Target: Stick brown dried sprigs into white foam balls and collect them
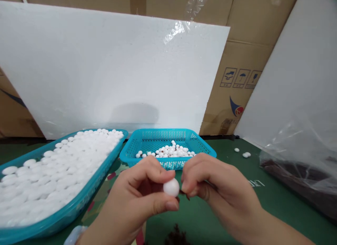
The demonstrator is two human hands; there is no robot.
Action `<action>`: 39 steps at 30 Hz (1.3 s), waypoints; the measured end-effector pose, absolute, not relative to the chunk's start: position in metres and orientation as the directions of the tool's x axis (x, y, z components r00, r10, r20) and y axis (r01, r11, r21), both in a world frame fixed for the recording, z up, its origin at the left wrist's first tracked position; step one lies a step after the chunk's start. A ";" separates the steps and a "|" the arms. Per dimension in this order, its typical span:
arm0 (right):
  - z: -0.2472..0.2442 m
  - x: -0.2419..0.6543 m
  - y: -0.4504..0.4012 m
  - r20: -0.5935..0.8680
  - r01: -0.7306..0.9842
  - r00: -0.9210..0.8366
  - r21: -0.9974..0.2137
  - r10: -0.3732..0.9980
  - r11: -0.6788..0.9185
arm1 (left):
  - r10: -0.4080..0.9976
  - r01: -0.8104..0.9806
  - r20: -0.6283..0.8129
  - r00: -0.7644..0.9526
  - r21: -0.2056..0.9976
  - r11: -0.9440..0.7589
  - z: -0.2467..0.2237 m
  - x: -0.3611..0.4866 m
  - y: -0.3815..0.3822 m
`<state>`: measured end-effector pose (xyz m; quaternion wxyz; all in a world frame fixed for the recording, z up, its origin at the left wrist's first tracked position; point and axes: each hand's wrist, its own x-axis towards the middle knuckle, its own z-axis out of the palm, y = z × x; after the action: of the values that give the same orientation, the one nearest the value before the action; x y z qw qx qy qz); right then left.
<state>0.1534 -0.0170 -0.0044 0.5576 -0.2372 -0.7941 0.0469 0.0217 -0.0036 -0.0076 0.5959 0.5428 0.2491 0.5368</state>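
Head view: evenly round ball [171, 187]

Pinched and curled, face to face

My left hand [139, 189] slants up from the lower left, thumb [158, 204] and forefinger [158, 171] pinched, tips pointing right. My right hand [221, 183] faces it, fingers [198, 167] curled, knuckles up. The fingertips of both sit just beside each other. My right forearm [280, 227] is bare.
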 end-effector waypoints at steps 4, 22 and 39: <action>-0.007 0.150 -0.016 0.860 0.260 -0.256 -0.378 0.441 0.888 | 0.916 -0.319 0.257 0.307 0.935 -0.155 -0.010 0.019 -0.004; -0.016 0.142 -0.016 0.842 0.171 -0.203 -0.472 0.500 0.865 | 0.754 -0.066 0.637 0.160 0.769 -0.636 -0.010 0.021 -0.013; -0.021 0.143 -0.018 0.846 0.081 -0.149 -0.506 0.512 0.859 | 0.506 -0.058 0.816 0.280 0.541 -0.839 -0.022 0.017 -0.001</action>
<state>0.1430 -0.0177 -0.0215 0.6207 -0.2008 -0.7377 0.1738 0.0166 -0.0010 -0.0219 0.2426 0.7623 0.1469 0.5818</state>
